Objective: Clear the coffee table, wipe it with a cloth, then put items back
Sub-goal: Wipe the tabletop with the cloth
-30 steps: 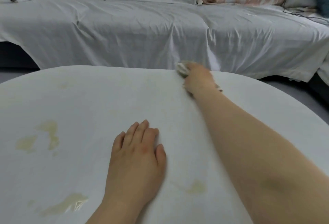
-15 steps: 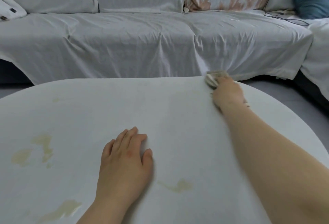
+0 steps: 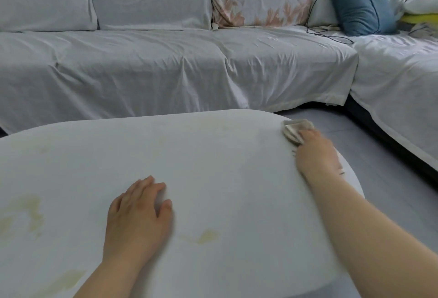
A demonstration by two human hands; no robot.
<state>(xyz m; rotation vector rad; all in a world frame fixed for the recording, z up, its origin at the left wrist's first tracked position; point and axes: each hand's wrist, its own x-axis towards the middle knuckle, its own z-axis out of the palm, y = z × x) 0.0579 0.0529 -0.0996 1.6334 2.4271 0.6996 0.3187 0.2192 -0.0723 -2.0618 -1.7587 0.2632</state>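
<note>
- Sofa fills ten to two o'clock, apart from the table's far edge. There is open floor at three.
- Table: rounded rim with no lip, so I judge an outward stroke could run off.
- Left hand lies flat and released on the top at six.
- Right hand bears on the cloth. Blur hides whether its fingers curl.
- Cloth, at the table's two-o'clock corner, looks soft and light. I'd palm its middle.
- Stains lie from six to nine.

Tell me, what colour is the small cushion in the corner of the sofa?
The cushion is plain dark blue, seen best in the head view.
</note>
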